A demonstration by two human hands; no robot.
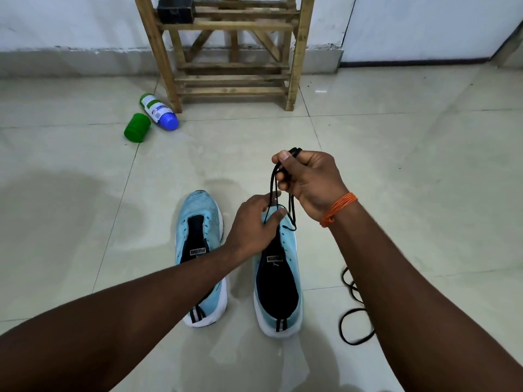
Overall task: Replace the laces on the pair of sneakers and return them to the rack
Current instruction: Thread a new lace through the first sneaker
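Sneakers, a light blue pair with white soles and black insides, stand side by side on the tiled floor [396, 154], heels near and toes pointing far. The left sneaker [198, 222] has bare eyelets and nothing touching it. To the near right of the pair, a loose black lace [351, 318] lies in loops on the floor, partly hidden behind the right forearm.

The left hand [252, 224] lies over the front part of the right sneaker [278, 292], its thumb and fingers closed on a black lace [273, 182] just above the eyelets. That lace runs up from the shoe's front to the right hand [308, 179], which is raised a little farther and to the right, fingers pinched around the gathered upper end of the lace. A band of orange thread [339, 207] circles the right wrist.

Farther off on the left, a green cap [136, 128] and a white bottle [158, 111] with a blue end lie on their sides, just beside each other. Just to the right of the bottle, a wooden rack [232, 52] stands against the far wall, its lower slatted shelf bare; a dark block [176, 8] sits on an upper shelf.
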